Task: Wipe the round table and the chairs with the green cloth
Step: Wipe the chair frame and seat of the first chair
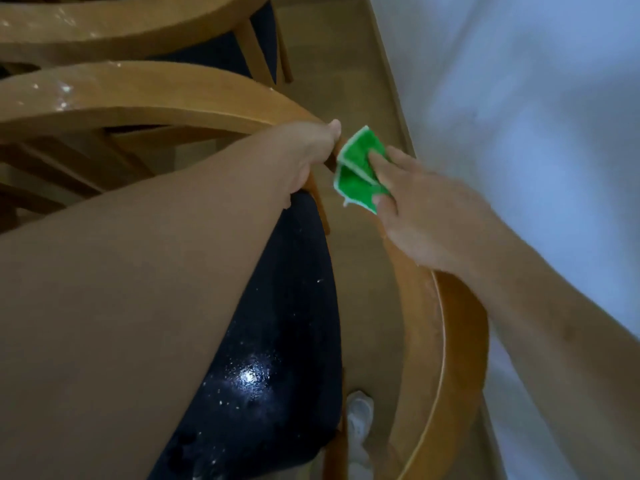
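I look down on a wooden chair with a curved back rail (446, 341) and a dark shiny seat (277, 358). My left hand (308, 150) grips the chair's rail where it bends, thumb on top. My right hand (422, 209) presses the folded green cloth (356, 171) with white edging against the end of that rail, just right of my left hand. The round table is not in view.
A second wooden chair (114, 22) with a dark seat stands behind the first at the top left. A white curtain (536, 116) hangs along the right side. Tan floor (346, 64) runs between. A white shoe (360, 414) shows near the bottom.
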{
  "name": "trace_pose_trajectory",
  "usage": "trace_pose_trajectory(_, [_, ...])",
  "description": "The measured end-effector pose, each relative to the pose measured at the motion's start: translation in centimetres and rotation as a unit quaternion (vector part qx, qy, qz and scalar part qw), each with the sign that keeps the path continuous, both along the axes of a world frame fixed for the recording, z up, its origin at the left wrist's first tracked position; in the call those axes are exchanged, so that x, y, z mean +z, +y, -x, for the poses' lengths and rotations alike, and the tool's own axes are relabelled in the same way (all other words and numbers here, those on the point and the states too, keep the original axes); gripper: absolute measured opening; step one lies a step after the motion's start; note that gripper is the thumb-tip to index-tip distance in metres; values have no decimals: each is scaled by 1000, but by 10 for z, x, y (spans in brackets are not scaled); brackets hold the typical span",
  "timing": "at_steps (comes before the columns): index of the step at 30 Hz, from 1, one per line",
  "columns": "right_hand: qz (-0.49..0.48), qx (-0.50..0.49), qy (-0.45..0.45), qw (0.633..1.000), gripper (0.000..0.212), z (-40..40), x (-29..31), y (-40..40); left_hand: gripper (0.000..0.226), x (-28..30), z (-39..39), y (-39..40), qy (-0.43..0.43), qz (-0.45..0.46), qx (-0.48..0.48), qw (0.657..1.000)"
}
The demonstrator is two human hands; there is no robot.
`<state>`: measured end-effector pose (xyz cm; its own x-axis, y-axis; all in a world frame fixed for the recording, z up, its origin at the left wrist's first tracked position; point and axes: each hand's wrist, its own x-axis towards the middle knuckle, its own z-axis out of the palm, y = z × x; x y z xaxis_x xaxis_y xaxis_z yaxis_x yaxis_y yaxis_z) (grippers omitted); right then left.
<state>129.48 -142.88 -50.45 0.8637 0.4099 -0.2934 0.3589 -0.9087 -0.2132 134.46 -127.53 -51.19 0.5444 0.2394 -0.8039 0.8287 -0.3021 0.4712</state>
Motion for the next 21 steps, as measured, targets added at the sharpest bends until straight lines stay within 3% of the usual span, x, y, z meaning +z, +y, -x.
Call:
trace_pose_trajectory(3, [66, 53, -59, 995, 70, 66, 18, -23, 74, -9, -4, 4, -45, 28, 16, 998])
trace_pose_trajectory(6, [77, 127, -73, 986, 45, 121, 21, -42, 75, -15, -3, 6, -63, 64, 34, 995])
trace_pose_trajectory(10, [200, 194, -21, 960, 46, 120, 21, -36, 77, -19, -2, 9, -71, 88, 78, 991])
trace_pose_trajectory(13, [309, 235, 2, 922, 36, 76, 28, 3, 71, -23, -2, 10, -90, 91, 104, 986])
trace_pose_trajectory(15, [331, 260, -56, 905, 43, 47, 19, 14, 69, -23, -2, 9, -99, 92, 112, 984])
trace_pose_trajectory(17, [377, 278, -51, 882, 51, 38, 16, 18, 70, -23, -1, 9, -107, 89, 109, 984])
trace_pose_trajectory(21, [445, 369, 52, 814, 59, 83, 6, 8, 71, -22, 0, 8, -111, 97, 102, 984])
